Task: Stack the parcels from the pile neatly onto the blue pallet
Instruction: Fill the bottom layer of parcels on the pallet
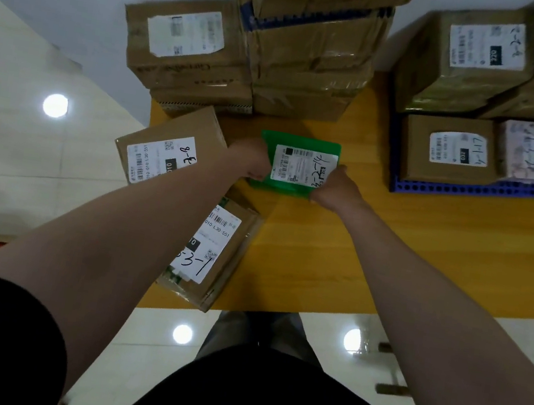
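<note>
Both hands hold the green parcel [298,144] by its sides: the left hand [251,162] curls round the left edge and the right hand [336,189] pinches the near right corner. The parcel lies flat over the table [390,248], between the pile [168,159] and the pallet [468,192]; whether it has left the top I cannot tell. It looks thin and soft, so keep it level, carry it right, and lay it label up, squared on the low box [450,150].
</note>
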